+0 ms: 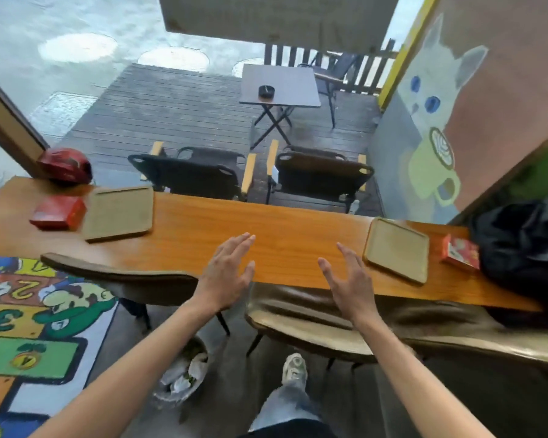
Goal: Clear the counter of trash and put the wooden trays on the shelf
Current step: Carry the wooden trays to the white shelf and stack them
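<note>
Two empty wooden trays lie on the long wooden counter (203, 226): one tray (118, 212) at the left, the other tray (396, 248) at the right. My left hand (227, 273) and my right hand (348, 278) hover over the counter's near edge between the trays, fingers spread, holding nothing. A wire bin (184, 373) on the floor below my left forearm holds crumpled white paper.
A red box (58, 212) and a red helmet (65, 165) sit at the counter's left end. A small red carton (460, 252) and a black bag (525, 248) sit at the right end. Two padded chairs (314, 317) stand against the near edge. A colourful rug (29, 327) covers the floor at left.
</note>
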